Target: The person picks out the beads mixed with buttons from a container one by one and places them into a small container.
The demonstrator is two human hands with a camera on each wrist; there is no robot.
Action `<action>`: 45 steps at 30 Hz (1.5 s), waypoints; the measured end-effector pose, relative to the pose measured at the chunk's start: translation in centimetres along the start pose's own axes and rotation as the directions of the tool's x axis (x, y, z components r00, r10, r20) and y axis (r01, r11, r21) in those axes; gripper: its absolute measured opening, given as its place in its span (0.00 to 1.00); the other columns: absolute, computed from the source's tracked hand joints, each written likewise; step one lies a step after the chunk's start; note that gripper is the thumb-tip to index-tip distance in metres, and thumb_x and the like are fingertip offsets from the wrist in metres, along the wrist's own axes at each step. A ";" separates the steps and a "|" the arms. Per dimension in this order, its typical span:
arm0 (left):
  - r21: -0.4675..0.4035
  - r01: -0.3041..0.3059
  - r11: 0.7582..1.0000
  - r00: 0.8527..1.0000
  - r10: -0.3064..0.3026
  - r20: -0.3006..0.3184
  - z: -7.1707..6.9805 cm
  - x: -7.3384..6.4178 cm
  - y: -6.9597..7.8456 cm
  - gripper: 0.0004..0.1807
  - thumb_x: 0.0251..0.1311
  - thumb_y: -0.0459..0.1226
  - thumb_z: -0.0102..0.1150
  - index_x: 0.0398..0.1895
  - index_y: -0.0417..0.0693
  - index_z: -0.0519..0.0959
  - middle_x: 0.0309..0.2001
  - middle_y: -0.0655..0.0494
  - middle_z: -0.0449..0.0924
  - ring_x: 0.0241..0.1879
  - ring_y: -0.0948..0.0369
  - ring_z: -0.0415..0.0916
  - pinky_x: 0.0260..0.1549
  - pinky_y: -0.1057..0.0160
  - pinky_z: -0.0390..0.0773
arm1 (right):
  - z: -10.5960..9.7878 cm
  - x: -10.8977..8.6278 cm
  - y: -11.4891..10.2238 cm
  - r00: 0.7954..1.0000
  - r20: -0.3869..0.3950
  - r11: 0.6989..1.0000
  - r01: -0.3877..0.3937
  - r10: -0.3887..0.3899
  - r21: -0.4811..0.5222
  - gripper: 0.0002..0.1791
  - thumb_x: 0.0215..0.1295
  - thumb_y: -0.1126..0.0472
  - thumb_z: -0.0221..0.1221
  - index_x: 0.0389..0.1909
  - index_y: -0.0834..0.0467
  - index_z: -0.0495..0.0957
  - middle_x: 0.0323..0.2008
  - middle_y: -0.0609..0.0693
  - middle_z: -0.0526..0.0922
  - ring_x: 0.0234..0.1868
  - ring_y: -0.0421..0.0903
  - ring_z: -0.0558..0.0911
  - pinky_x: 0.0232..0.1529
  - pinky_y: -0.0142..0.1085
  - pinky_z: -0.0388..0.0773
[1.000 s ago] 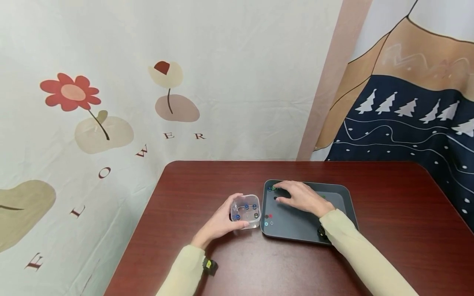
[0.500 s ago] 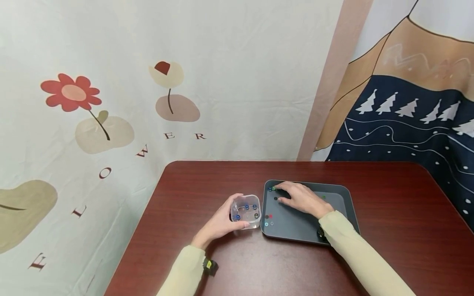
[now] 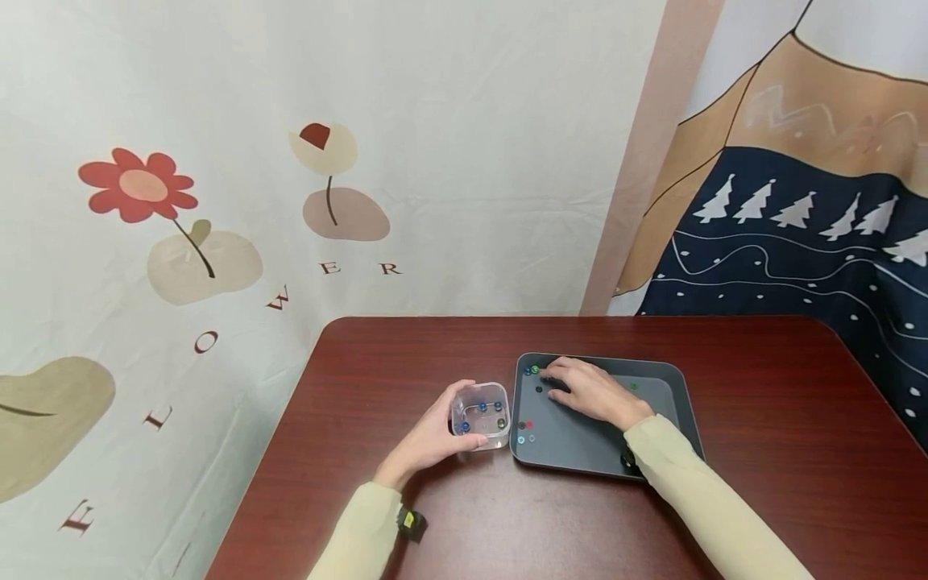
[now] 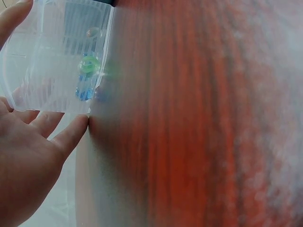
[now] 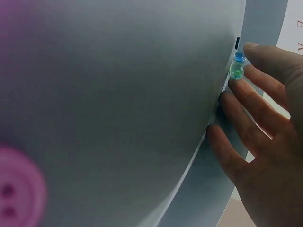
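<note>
My left hand (image 3: 432,431) grips a small clear plastic box (image 3: 500,441) at the tray's left side, thumb along its near side. Several blue marbles (image 3: 482,407) and a darker one (image 3: 501,423) lie inside; the left wrist view shows a green marble (image 4: 89,65) through its wall. Over the back left of the grey tray (image 3: 580,451) is my right hand (image 3: 590,390), fingers loosely extended. Right at its thumb and fingertips, by the tray wall, sit a green marble (image 5: 236,71) and a blue marble (image 5: 239,57). Nothing shows gripped between those fingers.
A black button (image 3: 539,389) lies left of the right thumb in the tray. Red (image 3: 530,424), brown (image 3: 522,425), light-blue (image 3: 521,440) and clear (image 3: 532,439) small pieces cluster at the front left. A green piece (image 3: 634,387) lies beyond the right hand. Printed cloth (image 3: 471,161) hangs behind the table.
My right hand has drawn back slightly to the right, its fingertips now a little apart from the green marble. The left hand and the box stay in place.
</note>
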State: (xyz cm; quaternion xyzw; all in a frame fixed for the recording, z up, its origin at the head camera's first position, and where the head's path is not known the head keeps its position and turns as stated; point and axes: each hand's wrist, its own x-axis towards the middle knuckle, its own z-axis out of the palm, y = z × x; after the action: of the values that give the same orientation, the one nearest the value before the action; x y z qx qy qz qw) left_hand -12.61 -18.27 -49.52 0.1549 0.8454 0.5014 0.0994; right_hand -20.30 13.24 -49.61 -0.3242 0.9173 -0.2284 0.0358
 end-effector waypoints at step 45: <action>-0.004 0.002 1.000 1.000 -0.002 0.006 -0.1 0.0 0.0 0.48 0.52 0.44 0.80 0.74 0.57 0.63 0.69 0.52 0.71 0.61 0.52 0.73 0.63 0.44 0.68 | -0.7 0.0 0.3 0.998 -0.065 1.000 0.020 -0.019 0.001 0.09 0.71 0.61 0.65 0.50 0.54 0.86 0.47 0.47 0.84 0.48 0.45 0.82 0.53 0.46 0.80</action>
State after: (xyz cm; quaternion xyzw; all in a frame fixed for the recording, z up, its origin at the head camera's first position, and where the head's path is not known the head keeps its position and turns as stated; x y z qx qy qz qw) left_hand -12.68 -18.34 -49.51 0.1551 0.8443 0.5026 0.1027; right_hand -20.66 13.73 -49.15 -0.3255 0.9146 -0.2400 0.0038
